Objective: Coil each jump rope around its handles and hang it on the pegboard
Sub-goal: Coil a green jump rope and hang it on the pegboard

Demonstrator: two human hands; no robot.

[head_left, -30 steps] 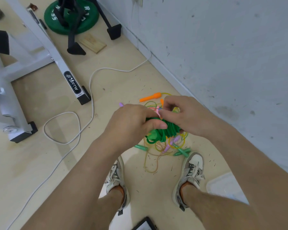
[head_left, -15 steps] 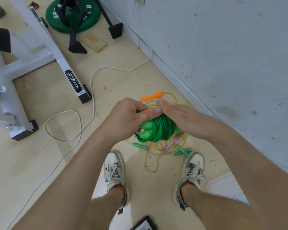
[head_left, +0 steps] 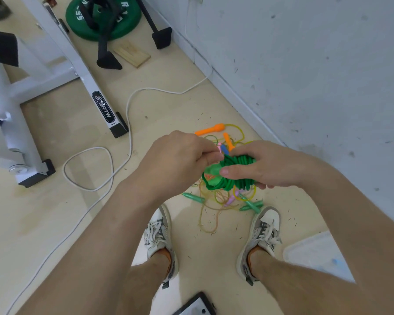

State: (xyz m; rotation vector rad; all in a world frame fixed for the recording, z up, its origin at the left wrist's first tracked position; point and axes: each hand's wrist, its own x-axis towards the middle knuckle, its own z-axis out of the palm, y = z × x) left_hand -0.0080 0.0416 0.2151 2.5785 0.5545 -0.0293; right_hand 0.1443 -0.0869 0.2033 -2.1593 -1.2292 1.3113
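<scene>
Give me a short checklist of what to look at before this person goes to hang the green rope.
1. Green rope wound into a bundle: ok, many turns sit side by side.
2. Firm hold: ok, the right hand grips the bundle.
3. End secured: not ok, a loop hangs loose below the bundle, and the left hand pinches the rope at its top.
4. Pegboard within reach: cannot tell, it is not in view.
5. Walking path: not ok, tangled ropes and a white cable lie underfoot.
</scene>
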